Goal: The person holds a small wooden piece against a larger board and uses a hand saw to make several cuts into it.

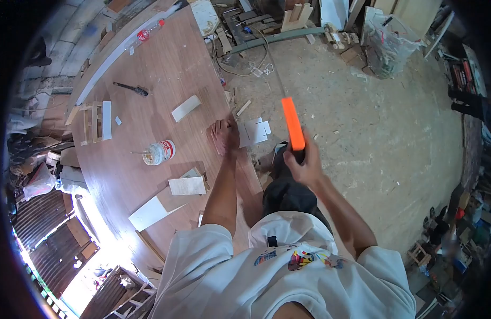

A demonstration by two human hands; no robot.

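Note:
My right hand (pixel 306 165) is wrapped around a hand saw (pixel 292 123) with an orange handle, its thin blade seen nearly edge-on and pointing away from me. At the table's right edge, my left hand (pixel 224 136) is closed, fingers curled down over the wooden table (pixel 197 58). A white board piece (pixel 254 132) with dark lines and a stepped end shows beside that hand, out past the edge. Left of the hand stand a jar (pixel 159 152) with a red and white label and a small white-faced block (pixel 186 108).
Nearer me on the table lie white board pieces (pixel 188 186) and a white panel (pixel 151 213). Further left are a small wooden frame (pixel 92 123) and a black tool (pixel 130 88). A plastic bottle (pixel 150 31) lies at the far edge; a clear plastic bag (pixel 389 48) stands on the floor.

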